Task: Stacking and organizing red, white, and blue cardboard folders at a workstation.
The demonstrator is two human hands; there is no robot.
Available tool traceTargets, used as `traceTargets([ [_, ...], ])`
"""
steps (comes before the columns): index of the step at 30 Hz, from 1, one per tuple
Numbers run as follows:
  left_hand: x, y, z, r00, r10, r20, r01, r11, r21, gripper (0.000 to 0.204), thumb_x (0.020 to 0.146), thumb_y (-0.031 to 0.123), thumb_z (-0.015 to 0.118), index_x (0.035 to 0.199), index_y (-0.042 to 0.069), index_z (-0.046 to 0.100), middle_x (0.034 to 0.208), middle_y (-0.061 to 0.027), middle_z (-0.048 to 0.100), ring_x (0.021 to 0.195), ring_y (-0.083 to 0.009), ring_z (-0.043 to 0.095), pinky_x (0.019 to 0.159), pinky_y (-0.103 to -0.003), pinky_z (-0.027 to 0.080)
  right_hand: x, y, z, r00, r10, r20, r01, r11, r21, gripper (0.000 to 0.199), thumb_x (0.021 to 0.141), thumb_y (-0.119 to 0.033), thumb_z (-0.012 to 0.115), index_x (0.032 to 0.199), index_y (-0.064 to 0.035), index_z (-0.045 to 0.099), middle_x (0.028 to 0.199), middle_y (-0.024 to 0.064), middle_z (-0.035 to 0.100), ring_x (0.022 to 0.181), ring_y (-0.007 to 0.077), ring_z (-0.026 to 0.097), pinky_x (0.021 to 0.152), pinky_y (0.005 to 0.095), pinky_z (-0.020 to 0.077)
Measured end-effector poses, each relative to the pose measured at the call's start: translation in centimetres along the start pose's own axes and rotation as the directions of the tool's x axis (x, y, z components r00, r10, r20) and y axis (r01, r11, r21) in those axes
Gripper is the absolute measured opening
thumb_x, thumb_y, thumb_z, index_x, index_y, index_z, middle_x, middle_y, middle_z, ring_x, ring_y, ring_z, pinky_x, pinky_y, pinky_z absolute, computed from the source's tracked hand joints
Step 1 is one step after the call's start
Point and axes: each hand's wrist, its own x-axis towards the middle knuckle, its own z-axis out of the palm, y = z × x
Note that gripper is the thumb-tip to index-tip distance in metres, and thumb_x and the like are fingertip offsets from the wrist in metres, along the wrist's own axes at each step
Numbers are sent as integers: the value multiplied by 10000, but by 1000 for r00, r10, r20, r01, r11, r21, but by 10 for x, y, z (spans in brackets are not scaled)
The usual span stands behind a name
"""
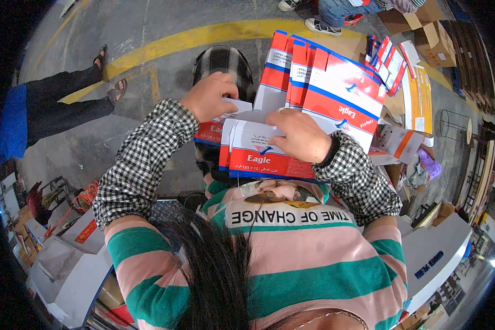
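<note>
Left hand [210,98]: nearly closed, pinching left carton [209,132]
Right hand [302,136]: half-curled, thumb on near carton [258,157]; can't tell grip
Location: both over lap [221,61], near edge; carton stack [341,91] beyond, rightward

This looks like a packing workshop or warehouse: a grey concrete floor [154,22] crossed by a curved yellow painted line [203,33], brown cardboard cartons [435,48], stacked brown wooden slats [473,58] resembling pallets, and overlapping red-white-and-blue printed cardboard packages [335,102].
</note>
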Motion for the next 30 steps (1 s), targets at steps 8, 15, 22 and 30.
traceTargets([
  [8, 2, -1, 9, 997, 24, -70, -39, 977, -212, 156, 670, 121, 651, 729, -1, 575, 743, -120, 510, 740, -282, 533, 641, -368, 424, 1, -1, -2, 998, -6, 69, 7, 1000, -5, 252, 676, -108, 592, 897, 5, 546, 806, 206, 571, 814, 359, 562, 706, 437, 456],
  [15, 6, 1, 7, 984, 54, -169, -85, 980, -181, 142, 706, 133, 615, 703, -2, 568, 749, -122, 512, 761, -288, 532, 660, -374, 423, 3, 2, -1, 997, -8, 77, 8, 1000, 4, 273, 686, -119, 593, 925, 6, 553, 840, 205, 579, 837, 361, 560, 734, 435, 451],
  [22, 5, 16, -7, 998, -45, -33, 41, 990, -133, 157, 714, 138, 607, 747, 0, 540, 724, -137, 539, 715, -308, 548, 619, -387, 422, 2, 3, -2, 997, 8, 78, -8, 1000, 4, 274, 691, -119, 594, 929, 9, 555, 874, 209, 574, 865, 359, 551, 751, 432, 446],
  [30, 10, 39, -12, 991, -82, 103, 105, 963, -249, 193, 701, 176, 630, 764, 2, 574, 690, -160, 582, 661, -290, 564, 592, -357, 428, -1, -7, 6, 949, -127, -289, 139, 990, 20, 224, 672, -96, 596, 867, 1, 544, 845, 191, 556, 837, 351, 544, 720, 440, 438],
])
